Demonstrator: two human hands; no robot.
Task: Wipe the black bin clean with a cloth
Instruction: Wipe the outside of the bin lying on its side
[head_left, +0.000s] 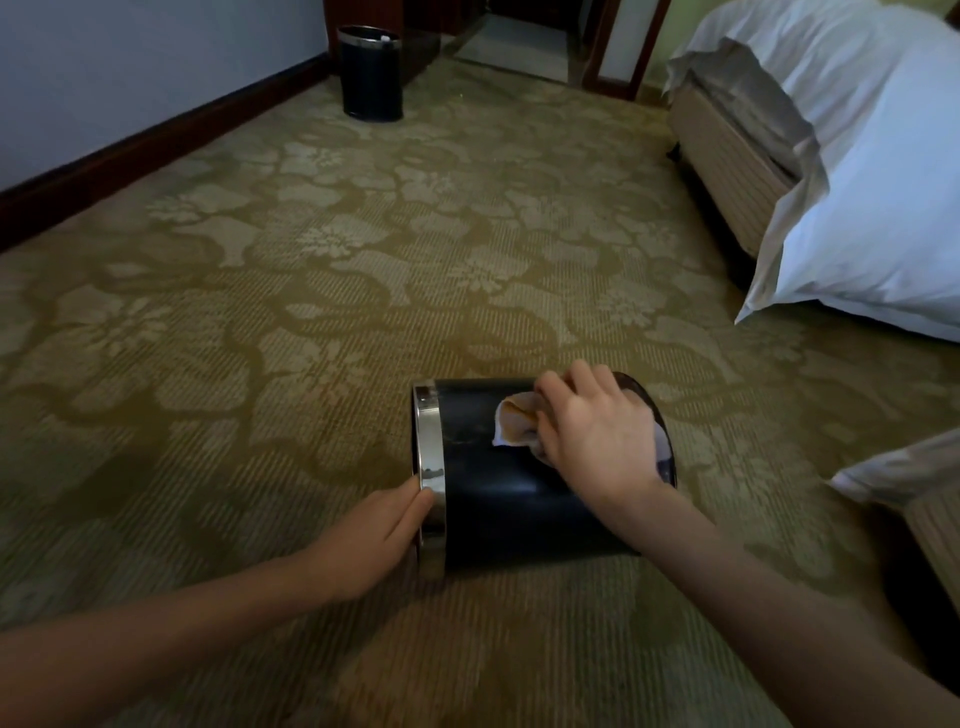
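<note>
The black bin (498, 509) lies on its side on the patterned carpet (260, 312), low in the middle of the view. Its chrome rim (428, 431) and opening point to the left, and its base points to the right.

The left hand (379, 535) rests against the chrome rim at the near side, with the fingers straight and together. It does not grasp anything, as far as I can see, but the thumb is hidden.

The right hand (592, 431) is on the upper side of the bin, near the base. Its fingers are curled over a bunched beige cloth (517, 421) and press it on the black wall.

A second black bin (371, 78) stands upright far behind, beside the dark baseboard (156, 140). At the right is a bed (857, 156) with white bedding.
</note>
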